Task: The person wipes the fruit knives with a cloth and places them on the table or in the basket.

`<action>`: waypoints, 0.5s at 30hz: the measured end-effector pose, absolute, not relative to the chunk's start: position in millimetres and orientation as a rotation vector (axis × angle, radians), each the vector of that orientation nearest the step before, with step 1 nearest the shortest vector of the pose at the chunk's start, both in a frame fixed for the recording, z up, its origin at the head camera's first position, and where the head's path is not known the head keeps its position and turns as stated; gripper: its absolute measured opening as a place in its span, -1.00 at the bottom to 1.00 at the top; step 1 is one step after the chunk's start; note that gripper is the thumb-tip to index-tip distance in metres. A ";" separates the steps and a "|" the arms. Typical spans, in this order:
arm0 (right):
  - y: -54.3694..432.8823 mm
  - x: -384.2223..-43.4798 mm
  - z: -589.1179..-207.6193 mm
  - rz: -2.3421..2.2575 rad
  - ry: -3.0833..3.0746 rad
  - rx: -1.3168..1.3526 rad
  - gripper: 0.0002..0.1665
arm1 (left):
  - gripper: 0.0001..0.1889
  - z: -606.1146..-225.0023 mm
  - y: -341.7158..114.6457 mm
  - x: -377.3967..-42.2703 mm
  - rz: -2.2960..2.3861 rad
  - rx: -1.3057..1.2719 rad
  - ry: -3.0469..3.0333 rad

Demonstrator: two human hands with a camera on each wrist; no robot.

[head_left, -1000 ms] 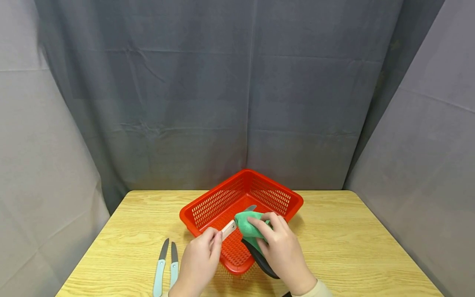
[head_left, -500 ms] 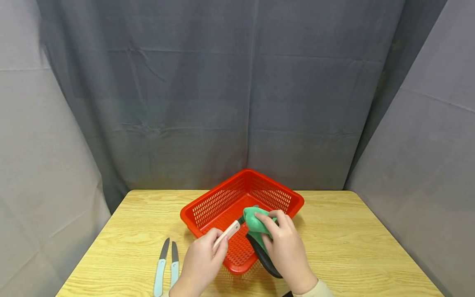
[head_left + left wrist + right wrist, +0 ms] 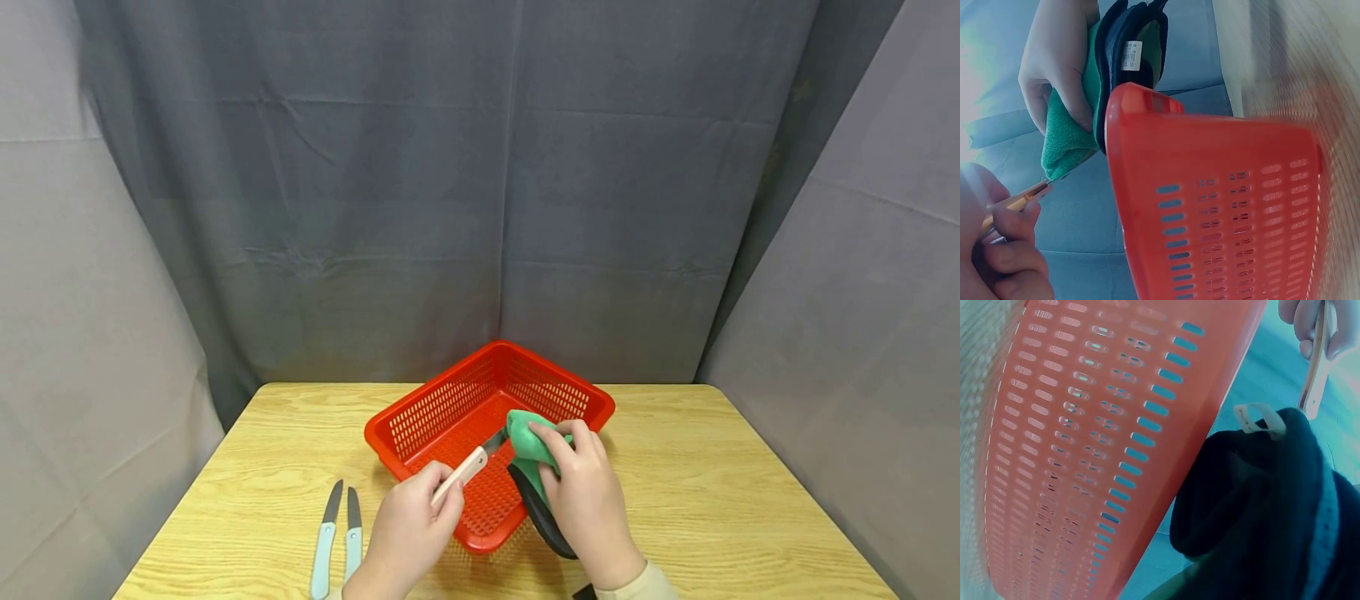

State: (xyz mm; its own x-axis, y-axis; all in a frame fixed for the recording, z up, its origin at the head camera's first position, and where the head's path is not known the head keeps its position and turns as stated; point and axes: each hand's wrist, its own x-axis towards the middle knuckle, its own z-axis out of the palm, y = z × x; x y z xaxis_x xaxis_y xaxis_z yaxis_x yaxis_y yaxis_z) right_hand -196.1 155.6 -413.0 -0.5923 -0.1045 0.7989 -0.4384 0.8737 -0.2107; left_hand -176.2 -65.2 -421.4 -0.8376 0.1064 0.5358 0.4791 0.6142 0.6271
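Note:
My left hand [image 3: 411, 525] grips a knife by its pale handle [image 3: 463, 473], the blade [image 3: 494, 442] pointing up and right over the basket. A green cloth [image 3: 527, 437] with a black edge is pinched in my right hand [image 3: 583, 492] and wraps the blade's front end, hiding the tip. The cloth's dark edging [image 3: 1127, 37] hangs by the basket's rim in the left wrist view, with a white label [image 3: 1132, 55] on it. Dark folds [image 3: 1254, 500] of the cloth fill the lower right of the right wrist view. The red perforated basket [image 3: 420, 400] stands under both hands.
Two knives with light blue handles [image 3: 322, 560] lie side by side on the wooden table [image 3: 720, 500], left of my left hand. Grey curtains [image 3: 390, 192] close off the back, and paler cloth hangs at both sides.
My right hand and the cloth have slid up and right along the knife, baring more of the blade near its handle. The left hand has shifted slightly right; the basket stays put.

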 end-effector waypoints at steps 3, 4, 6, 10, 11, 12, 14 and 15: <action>156.7 -196.7 -412.8 0.488 -2.175 0.365 -0.33 | -0.90 -421.5 -64.8 -175.7 -1.102 -0.461 -2.385; 157.1 -196.9 -412.8 0.487 -2.171 0.358 -0.33 | -0.90 -421.4 -64.8 -175.5 -1.097 -0.458 -2.386; 157.9 -197.3 -412.5 0.488 -2.161 0.345 -0.34 | -0.92 -421.0 -65.1 -175.1 -1.099 -0.453 -2.391; 159.3 -197.8 -411.8 0.500 -2.153 0.322 -0.36 | -0.96 -420.1 -66.0 -174.9 -1.098 -0.428 -2.416; 159.6 -197.7 -411.5 0.502 -2.152 0.320 -0.36 | -0.96 -420.0 -66.2 -174.9 -1.098 -0.420 -2.423; 159.7 -197.5 -411.3 0.504 -2.149 0.320 -0.36 | -0.96 -420.0 -66.5 -175.0 -1.094 -0.410 -2.428; 159.7 -197.1 -410.9 0.506 -2.139 0.333 -0.35 | -0.95 -419.8 -66.7 -175.1 -1.093 -0.393 -2.432; 159.5 -196.9 -410.7 0.504 -2.130 0.346 -0.35 | -0.95 -419.7 -66.7 -175.2 -1.093 -0.386 -2.432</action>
State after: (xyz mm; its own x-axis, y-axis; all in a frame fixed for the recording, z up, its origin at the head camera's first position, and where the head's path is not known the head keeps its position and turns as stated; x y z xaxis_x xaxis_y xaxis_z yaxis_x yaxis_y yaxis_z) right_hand -196.9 159.5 -410.7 -0.5621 -0.0582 0.8250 -0.4219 0.8781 -0.2255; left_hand -175.2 -66.7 -419.7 -0.8628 0.0706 0.5007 0.4213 0.6479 0.6346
